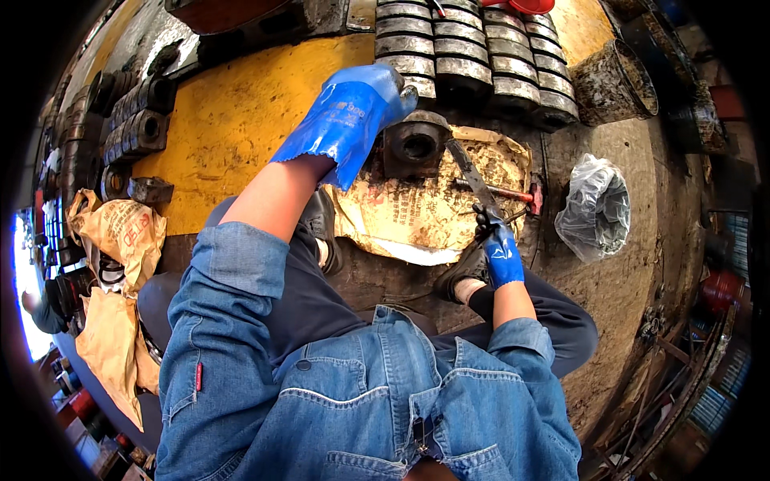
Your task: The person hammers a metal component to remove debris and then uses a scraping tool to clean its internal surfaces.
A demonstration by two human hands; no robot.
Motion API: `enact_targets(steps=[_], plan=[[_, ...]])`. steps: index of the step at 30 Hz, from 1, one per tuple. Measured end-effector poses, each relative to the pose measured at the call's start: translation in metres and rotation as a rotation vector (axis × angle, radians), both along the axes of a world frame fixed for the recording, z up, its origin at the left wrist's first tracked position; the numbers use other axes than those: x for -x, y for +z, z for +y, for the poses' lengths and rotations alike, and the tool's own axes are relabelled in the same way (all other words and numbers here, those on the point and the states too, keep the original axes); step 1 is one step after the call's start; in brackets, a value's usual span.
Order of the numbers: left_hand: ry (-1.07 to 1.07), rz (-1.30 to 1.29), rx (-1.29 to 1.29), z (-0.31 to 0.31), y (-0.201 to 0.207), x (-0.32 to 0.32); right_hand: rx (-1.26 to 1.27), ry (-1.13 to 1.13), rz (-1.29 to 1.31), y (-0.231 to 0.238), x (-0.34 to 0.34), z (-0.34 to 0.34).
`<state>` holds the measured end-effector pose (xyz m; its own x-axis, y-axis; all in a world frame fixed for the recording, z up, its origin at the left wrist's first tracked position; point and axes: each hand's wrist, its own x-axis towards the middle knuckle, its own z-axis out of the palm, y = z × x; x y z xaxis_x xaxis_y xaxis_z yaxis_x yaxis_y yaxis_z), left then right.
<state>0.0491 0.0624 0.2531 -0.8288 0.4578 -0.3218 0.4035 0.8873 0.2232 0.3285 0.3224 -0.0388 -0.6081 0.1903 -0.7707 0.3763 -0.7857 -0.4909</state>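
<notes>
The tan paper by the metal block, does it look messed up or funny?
Yes. The tan paper has lots of dark, dirty smears, especially to the right of the metal block. It looks crumpled too, with uneven edges. That stands out because lighter patches show between the dark marks. I can't tell what made them.

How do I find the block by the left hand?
Find the stained tan sack spread near the middle. At its far side, beside the left hand, sits a dark metal block. Unlike the rows of blocks beyond, it stands alone, its round hole showing.
</notes>
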Motion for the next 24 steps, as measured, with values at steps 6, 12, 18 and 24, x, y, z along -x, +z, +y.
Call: enact_targets(steps=[6, 12, 18, 24], plan=[[0.012, 0.027, -0.019, -0.005, -0.002, -0.001, -0.176, 0.026, -0.056, 0.010, 0.032, -0.032], [0.027, 0.011, -0.011, 0.003, -0.003, 0.002, -0.603, 0.276, -0.069, 0.021, 0.072, -0.022], [0.023, -0.007, 0.008, -0.005, 0.000, 0.003, -0.437, 0.055, 0.114, 0.060, 0.088, -0.081], [-0.004, -0.052, 0.026, -0.001, 0.006, 0.003, -0.339, -0.122, -0.076, 0.034, 0.057, -0.016]])
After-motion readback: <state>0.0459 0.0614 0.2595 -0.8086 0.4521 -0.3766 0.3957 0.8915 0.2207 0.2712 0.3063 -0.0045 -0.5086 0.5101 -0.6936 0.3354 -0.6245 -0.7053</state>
